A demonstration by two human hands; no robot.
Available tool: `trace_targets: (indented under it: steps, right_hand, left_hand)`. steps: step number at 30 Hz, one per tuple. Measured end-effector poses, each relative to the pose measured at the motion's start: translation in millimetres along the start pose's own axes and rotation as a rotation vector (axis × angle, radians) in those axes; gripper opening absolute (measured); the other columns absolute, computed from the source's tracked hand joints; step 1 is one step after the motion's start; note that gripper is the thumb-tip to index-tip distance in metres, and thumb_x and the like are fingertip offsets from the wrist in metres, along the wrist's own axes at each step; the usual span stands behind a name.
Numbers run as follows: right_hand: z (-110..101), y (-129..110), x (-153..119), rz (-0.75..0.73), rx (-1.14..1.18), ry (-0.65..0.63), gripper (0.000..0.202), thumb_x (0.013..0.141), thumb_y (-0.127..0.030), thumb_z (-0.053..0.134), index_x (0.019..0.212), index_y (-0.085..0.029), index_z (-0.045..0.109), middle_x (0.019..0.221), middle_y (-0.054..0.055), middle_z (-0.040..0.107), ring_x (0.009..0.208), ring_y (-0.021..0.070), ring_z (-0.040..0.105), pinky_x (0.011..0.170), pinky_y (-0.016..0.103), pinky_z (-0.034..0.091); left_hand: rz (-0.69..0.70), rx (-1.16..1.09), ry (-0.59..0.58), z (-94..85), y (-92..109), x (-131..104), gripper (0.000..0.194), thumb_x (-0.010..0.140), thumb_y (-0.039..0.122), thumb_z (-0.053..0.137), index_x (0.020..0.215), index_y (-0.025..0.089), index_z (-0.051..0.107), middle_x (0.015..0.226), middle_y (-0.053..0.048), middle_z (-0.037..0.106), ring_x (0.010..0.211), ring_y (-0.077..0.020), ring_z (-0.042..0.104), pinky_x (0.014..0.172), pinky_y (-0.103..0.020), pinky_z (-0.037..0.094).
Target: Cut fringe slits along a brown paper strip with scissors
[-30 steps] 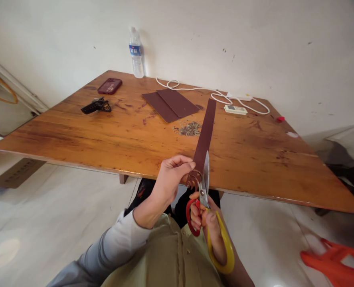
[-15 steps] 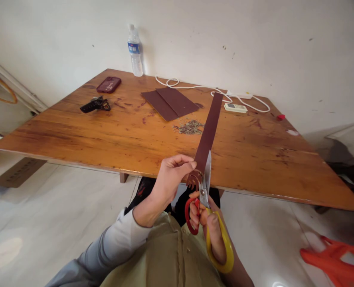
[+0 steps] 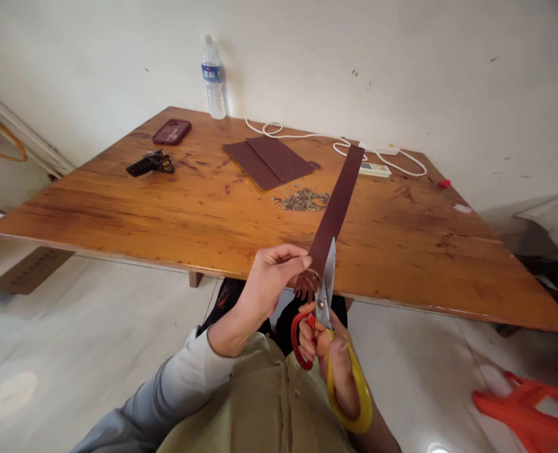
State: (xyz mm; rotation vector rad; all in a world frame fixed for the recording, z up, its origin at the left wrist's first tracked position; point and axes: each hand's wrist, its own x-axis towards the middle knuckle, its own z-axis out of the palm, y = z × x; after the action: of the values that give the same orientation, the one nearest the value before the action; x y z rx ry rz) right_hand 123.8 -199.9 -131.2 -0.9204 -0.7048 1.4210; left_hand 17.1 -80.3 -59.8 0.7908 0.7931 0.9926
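My left hand (image 3: 273, 277) pinches a long dark maroon strip (image 3: 338, 204) near its close end, over the table's front edge. Thin curled slits fringe that end of the strip, while the far end reaches towards the back of the table. In my right hand (image 3: 333, 358) is a pair of scissors (image 3: 323, 305) with one red and one yellow handle loop. The blades lie against the strip's right edge, just right of my left fingertips. How far apart the blades are is hard to make out.
On the wooden table (image 3: 165, 220) lie two maroon sheets (image 3: 269, 162), a heap of fine scraps (image 3: 302, 199), a phone (image 3: 172, 132) and keys (image 3: 150, 163). A water bottle (image 3: 213, 78), white cable (image 3: 297, 136) and pale remote-like device (image 3: 375, 170) are near the wall. A red-orange object (image 3: 528, 406) stands right.
The strip's far end has swung slightly right and now partly covers the pale device. The scissors have shifted a little to the right, and both hands keep their hold.
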Motion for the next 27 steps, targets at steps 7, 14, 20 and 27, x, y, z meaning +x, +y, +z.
trace_targets:
  steps: [7,14,20,27]
  right_hand:
    - [1.7,-1.1,-2.6,0.020,-0.029,-0.012,0.064,0.072,-0.083,0.072,0.097,-0.025,0.068,0.071,-0.005,0.043,0.051,0.0102,0.030,0.043,0.022,0.031]
    - [-1.3,1.6,-3.9,-0.040,-0.152,0.055,0.061,0.079,-0.082,0.066,0.103,-0.026,0.066,0.071,-0.005,0.044,0.053,0.0125,0.032,0.046,0.026,0.031]
    - [-8.3,9.0,-2.4,-0.084,-0.212,0.046,0.063,0.081,-0.084,0.061,0.107,-0.026,0.063,0.070,-0.006,0.043,0.052,0.0121,0.030,0.046,0.027,0.026]
    - [-3.4,6.3,-5.2,-0.086,-0.243,0.041,0.054,0.088,-0.076,0.062,0.110,-0.026,0.063,0.073,-0.004,0.046,0.055,0.0139,0.034,0.048,0.027,0.030]
  left_hand:
    - [-0.008,0.069,-0.036,-7.3,0.2,2.0,0.016,0.067,0.029,0.083,0.069,0.017,0.074,0.058,0.000,0.068,0.049,-0.0103,0.059,0.051,-0.022,0.044]
    - [-0.007,0.092,-0.051,-2.5,-0.4,-1.5,0.021,0.072,0.034,0.081,0.072,0.016,0.070,0.059,0.000,0.068,0.051,-0.0108,0.058,0.053,-0.023,0.044]
    - [-0.016,0.010,-0.042,2.6,-8.0,-8.3,0.027,0.072,0.036,0.082,0.070,0.016,0.064,0.062,0.002,0.063,0.055,-0.0088,0.054,0.056,-0.022,0.041]
    - [-0.010,-0.003,0.019,0.7,-15.7,-7.5,0.020,0.070,0.030,0.080,0.067,0.016,0.066,0.061,0.001,0.063,0.056,-0.0094,0.055,0.059,-0.024,0.043]
